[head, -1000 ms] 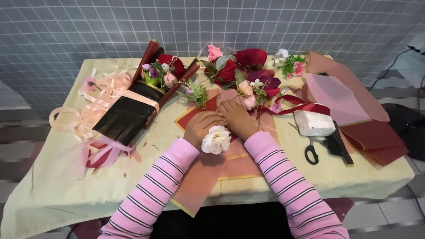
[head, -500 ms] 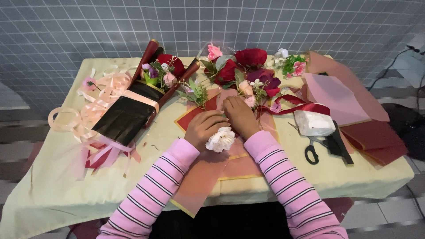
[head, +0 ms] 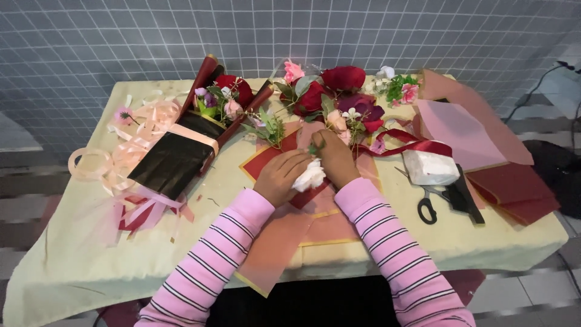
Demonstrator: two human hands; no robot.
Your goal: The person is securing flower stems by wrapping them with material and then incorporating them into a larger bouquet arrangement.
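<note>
Shifted since the earlier frames: white flower (head: 309, 177), from a spot in front of both hands to a place between them, tilted toward the right.

Left hand (head: 279, 175): fingers curled about the white flower, holding its left side.
Right hand (head: 334, 158): fingers closed on the flower's upper end near a green stem; what exactly it pinches cannot be told.
Beneath both hands: red and pink wrapping sheets (head: 302, 224), overlapping, one corner hanging past the table (head: 72, 266) edge.
Behind the hands: loose red and pink blooms (head: 342, 91).
Left: wrapped bouquet in black paper (head: 181, 145), pale ribbon (head: 130, 142) beside it.
Right: white foam block (head: 430, 168), black scissors (head: 431, 203), just beside each other; stacked pink and maroon paper (head: 484, 151) further out.
</note>
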